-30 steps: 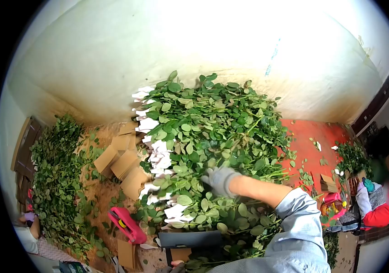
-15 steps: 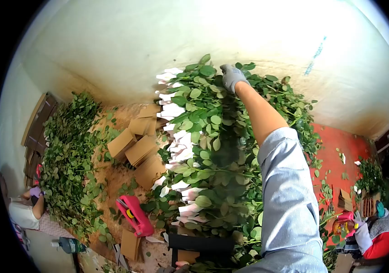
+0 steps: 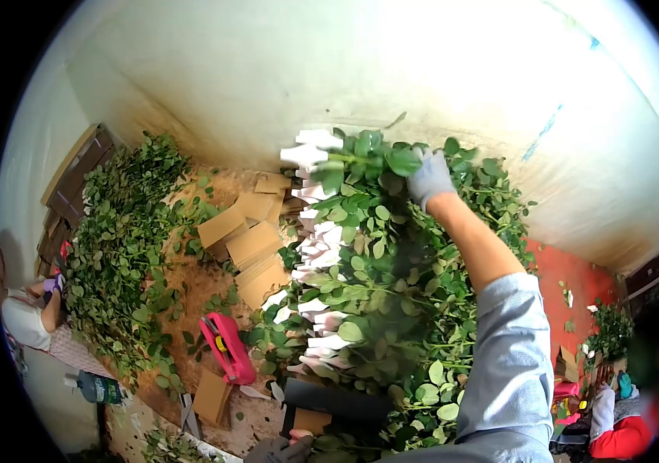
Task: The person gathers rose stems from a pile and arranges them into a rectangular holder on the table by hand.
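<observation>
At the far side of a leafy heap of stems [image 3: 391,262], my right hand [image 3: 430,179], in a grey glove, closes on a leafy stem [image 3: 360,160]. White-wrapped heads [image 3: 306,150] point left from that stem. More white-wrapped heads [image 3: 321,247] line the heap's left edge. My left hand [image 3: 281,449], also gloved, is at the bottom edge, its fingers curled beside a dark holder [image 3: 329,400] with a cardboard piece [image 3: 312,420]; what it holds is hidden.
Stacked cardboard pieces [image 3: 252,245], a pink tape dispenser [image 3: 227,347] and scissors [image 3: 189,415] lie left of the heap. Another leafy pile [image 3: 125,262] stands farther left, with a person [image 3: 30,316] beside it. A second person [image 3: 622,436] is at the lower right.
My right hand has moved from mid-heap to the wall side, then slightly back, now with a stem in it. The camera view has shifted. My left hand stays near the dark holder.
</observation>
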`<action>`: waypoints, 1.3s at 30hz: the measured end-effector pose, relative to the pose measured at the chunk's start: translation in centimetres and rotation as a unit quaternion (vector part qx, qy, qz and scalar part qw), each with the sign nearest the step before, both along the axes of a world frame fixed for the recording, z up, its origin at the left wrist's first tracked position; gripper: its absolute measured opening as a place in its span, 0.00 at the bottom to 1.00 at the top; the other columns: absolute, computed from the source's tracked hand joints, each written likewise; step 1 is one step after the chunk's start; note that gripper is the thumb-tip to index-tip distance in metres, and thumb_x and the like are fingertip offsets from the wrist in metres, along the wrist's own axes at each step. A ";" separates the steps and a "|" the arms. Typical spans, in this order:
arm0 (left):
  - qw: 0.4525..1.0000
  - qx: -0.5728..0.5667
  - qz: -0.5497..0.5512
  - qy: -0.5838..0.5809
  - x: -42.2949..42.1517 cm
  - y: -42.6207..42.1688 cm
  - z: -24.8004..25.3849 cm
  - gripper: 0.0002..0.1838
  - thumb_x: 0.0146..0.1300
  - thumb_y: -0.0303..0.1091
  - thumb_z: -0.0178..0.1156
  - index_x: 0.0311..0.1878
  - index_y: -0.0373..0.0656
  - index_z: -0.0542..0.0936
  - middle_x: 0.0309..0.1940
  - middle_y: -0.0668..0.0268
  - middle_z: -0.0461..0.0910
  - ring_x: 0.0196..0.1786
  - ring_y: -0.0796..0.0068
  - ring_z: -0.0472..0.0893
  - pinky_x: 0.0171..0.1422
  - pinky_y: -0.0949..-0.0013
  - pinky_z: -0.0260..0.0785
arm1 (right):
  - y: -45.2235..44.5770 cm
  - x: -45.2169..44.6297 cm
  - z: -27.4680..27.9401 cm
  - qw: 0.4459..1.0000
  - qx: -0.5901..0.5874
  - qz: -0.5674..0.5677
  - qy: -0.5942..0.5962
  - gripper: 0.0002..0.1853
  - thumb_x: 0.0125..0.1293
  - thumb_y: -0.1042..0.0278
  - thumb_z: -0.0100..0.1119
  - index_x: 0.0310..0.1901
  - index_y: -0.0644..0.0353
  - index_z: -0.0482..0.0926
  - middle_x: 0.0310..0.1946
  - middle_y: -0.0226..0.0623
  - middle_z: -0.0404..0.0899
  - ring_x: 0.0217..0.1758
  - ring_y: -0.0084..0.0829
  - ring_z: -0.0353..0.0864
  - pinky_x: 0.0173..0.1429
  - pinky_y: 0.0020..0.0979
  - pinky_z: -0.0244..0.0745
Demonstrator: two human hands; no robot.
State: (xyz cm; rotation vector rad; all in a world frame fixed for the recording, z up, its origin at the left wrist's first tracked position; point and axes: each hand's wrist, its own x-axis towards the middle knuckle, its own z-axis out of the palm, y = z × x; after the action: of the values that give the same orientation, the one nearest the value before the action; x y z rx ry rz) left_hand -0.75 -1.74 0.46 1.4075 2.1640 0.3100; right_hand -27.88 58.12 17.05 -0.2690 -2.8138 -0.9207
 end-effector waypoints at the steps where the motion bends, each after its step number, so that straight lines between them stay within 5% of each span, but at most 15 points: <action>1: 0.998 0.047 -0.011 0.032 0.2 0.2 0.5 0.28 0.69 0.33 0.57 0.73 0.52 0.73 0.45 0.52 0.77 0.32 0.56 0.75 0.33 0.53 0.71 | -1.1 1.7 0.5 1.000 -0.005 0.016 0.002 0.17 0.69 0.64 0.55 0.57 0.52 0.81 0.52 0.39 0.80 0.57 0.39 0.78 0.57 0.43 0.69; 4: 0.978 0.158 -0.075 0.113 -0.6 0.8 1.1 0.27 0.66 0.33 0.57 0.70 0.50 0.76 0.58 0.56 0.77 0.37 0.59 0.76 0.36 0.55 0.73 | -4.4 7.0 -0.3 0.997 0.038 0.065 0.013 0.13 0.68 0.64 0.55 0.50 0.55 0.82 0.42 0.36 0.76 0.46 0.35 0.74 0.49 0.40 0.67; 7: 0.974 0.082 -0.122 0.175 -0.5 0.4 0.7 0.26 0.64 0.33 0.58 0.67 0.49 0.79 0.69 0.63 0.72 0.43 0.61 0.77 0.41 0.56 0.75 | -7.8 12.0 -1.7 0.993 -0.005 0.107 0.055 0.10 0.68 0.65 0.52 0.43 0.60 0.81 0.39 0.42 0.75 0.46 0.41 0.74 0.52 0.40 0.69; 9: 0.977 0.074 -0.105 0.167 -0.1 0.7 1.4 0.25 0.63 0.33 0.59 0.66 0.49 0.80 0.71 0.64 0.72 0.45 0.61 0.78 0.46 0.55 0.75 | -8.4 14.2 -6.4 0.993 0.008 0.078 0.089 0.14 0.70 0.65 0.52 0.51 0.63 0.79 0.43 0.46 0.80 0.51 0.42 0.78 0.54 0.39 0.71; 11: 0.981 0.062 -0.084 0.161 0.1 0.6 1.4 0.25 0.62 0.32 0.59 0.64 0.48 0.81 0.72 0.66 0.72 0.47 0.60 0.79 0.50 0.55 0.75 | -10.2 16.7 -6.5 1.000 -0.006 0.019 -0.017 0.20 0.71 0.65 0.51 0.60 0.67 0.75 0.46 0.46 0.83 0.50 0.41 0.82 0.51 0.39 0.73; 12: 0.989 0.075 -0.043 0.123 0.2 0.5 0.7 0.24 0.60 0.32 0.60 0.62 0.48 0.83 0.73 0.66 0.71 0.50 0.60 0.80 0.53 0.54 0.75 | -12.1 17.9 -4.0 0.990 -0.063 -0.037 -0.117 0.23 0.71 0.66 0.51 0.65 0.68 0.73 0.47 0.45 0.84 0.49 0.40 0.84 0.49 0.40 0.74; 14: 0.993 0.086 -0.006 0.086 0.0 0.4 1.4 0.23 0.59 0.32 0.62 0.59 0.48 0.84 0.74 0.67 0.70 0.52 0.60 0.80 0.55 0.54 0.75 | -12.0 19.3 -6.8 0.987 -0.087 -0.062 -0.117 0.32 0.73 0.68 0.49 0.76 0.70 0.61 0.43 0.39 0.86 0.39 0.39 0.87 0.42 0.41 0.75; 16: 0.978 0.144 -0.075 0.132 -0.7 2.2 5.1 0.19 0.51 0.36 0.67 0.49 0.49 0.84 0.62 0.71 0.79 0.38 0.65 0.78 0.40 0.60 0.73 | -13.5 21.4 -6.9 0.984 -0.134 -0.077 -0.088 0.33 0.73 0.69 0.48 0.77 0.72 0.57 0.42 0.42 0.86 0.40 0.40 0.88 0.42 0.41 0.77; 18: 0.975 0.165 -0.079 0.125 -0.6 2.5 6.2 0.17 0.50 0.34 0.68 0.46 0.49 0.85 0.61 0.71 0.80 0.36 0.64 0.78 0.39 0.60 0.74 | -14.7 23.0 -7.1 0.981 -0.165 -0.068 -0.079 0.35 0.73 0.70 0.49 0.78 0.72 0.53 0.43 0.44 0.87 0.42 0.40 0.89 0.43 0.40 0.80; 26: 0.974 0.164 -0.090 0.131 -0.9 2.6 5.8 0.15 0.52 0.34 0.68 0.46 0.50 0.84 0.61 0.73 0.80 0.35 0.63 0.78 0.40 0.60 0.75 | -15.8 25.1 -5.0 0.935 -0.213 -0.038 -0.280 0.26 0.71 0.64 0.57 0.69 0.58 0.71 0.56 0.47 0.82 0.57 0.41 0.84 0.52 0.38 0.80; 28: 0.973 0.168 -0.094 0.126 -1.1 2.2 4.1 0.15 0.53 0.35 0.67 0.46 0.50 0.85 0.62 0.72 0.79 0.35 0.63 0.78 0.40 0.60 0.74 | -13.1 23.3 -4.9 0.930 -0.193 -0.103 -0.295 0.15 0.66 0.63 0.65 0.53 0.49 0.89 0.57 0.36 0.85 0.58 0.36 0.85 0.54 0.37 0.81; 30: 0.973 0.171 -0.097 0.121 -1.2 1.7 3.5 0.15 0.54 0.35 0.67 0.46 0.50 0.85 0.63 0.71 0.79 0.35 0.63 0.78 0.39 0.60 0.74 | -11.5 21.3 -2.6 0.948 -0.168 -0.112 -0.247 0.14 0.68 0.61 0.62 0.52 0.48 0.89 0.57 0.37 0.85 0.60 0.35 0.84 0.55 0.38 0.79; 33: 0.986 0.112 -0.066 0.100 -0.6 0.9 3.2 0.23 0.57 0.34 0.64 0.58 0.48 0.85 0.73 0.70 0.72 0.57 0.61 0.79 0.67 0.48 0.69 | -11.1 18.3 -0.1 0.982 -0.181 0.027 -0.046 0.14 0.68 0.65 0.59 0.53 0.55 0.83 0.52 0.40 0.81 0.57 0.38 0.80 0.58 0.39 0.75; 36: 0.997 0.046 -0.050 0.046 -0.8 0.7 2.5 0.26 0.59 0.37 0.64 0.63 0.50 0.83 0.75 0.72 0.70 0.60 0.60 0.79 0.70 0.46 0.66 | -9.6 13.3 -3.7 0.975 -0.126 0.182 0.004 0.15 0.69 0.65 0.55 0.55 0.55 0.81 0.53 0.37 0.81 0.60 0.39 0.76 0.61 0.40 0.72; 39: 0.994 0.029 -0.075 0.079 -0.8 0.3 1.8 0.28 0.62 0.38 0.62 0.68 0.52 0.79 0.78 0.73 0.66 0.62 0.60 0.78 0.67 0.46 0.67 | -8.1 10.7 -8.4 0.977 -0.068 0.199 -0.039 0.15 0.69 0.64 0.54 0.53 0.53 0.83 0.53 0.35 0.83 0.63 0.40 0.75 0.66 0.45 0.68</action>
State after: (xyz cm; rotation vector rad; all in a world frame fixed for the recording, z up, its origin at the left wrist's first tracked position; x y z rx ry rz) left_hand -1.50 -1.48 2.25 1.6673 2.1742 0.2137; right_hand -17.20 50.02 8.68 0.3139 -2.8459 -0.6621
